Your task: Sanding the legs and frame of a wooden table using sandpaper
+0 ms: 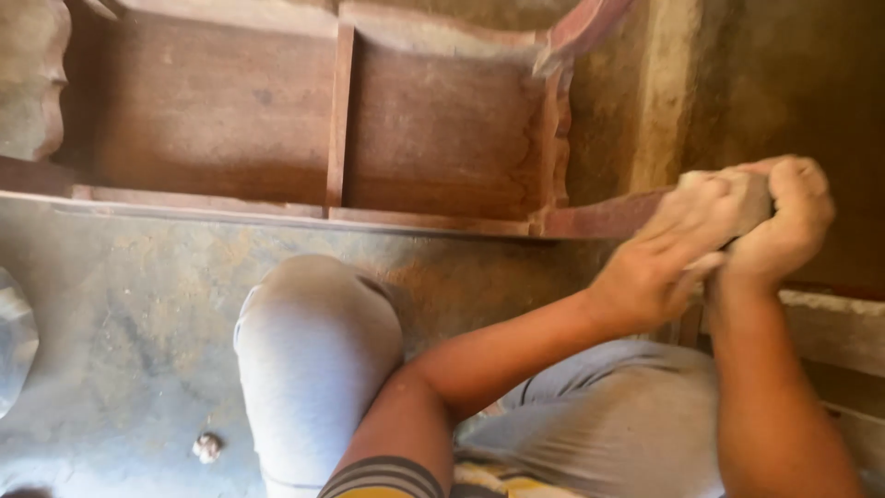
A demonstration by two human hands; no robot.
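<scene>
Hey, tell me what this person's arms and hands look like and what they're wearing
Both forearms are bare, with no gloves, watch, rings or bands visible on the left hand or the right hand. A short striped sleeve, dark grey and lighter grey bands with a yellow edge, shows at the left upper arm. The hands look dusty. Light grey trousers cover the legs.

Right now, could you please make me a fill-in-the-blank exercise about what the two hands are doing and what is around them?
1. The left hand and right hand press a grey sanding block against a ____ furniture piece.
2. The person's trousers are ____ in colour.
3. A small crumpled scrap lies on the ____.

Missing words: wooden; grey; floor
</scene>
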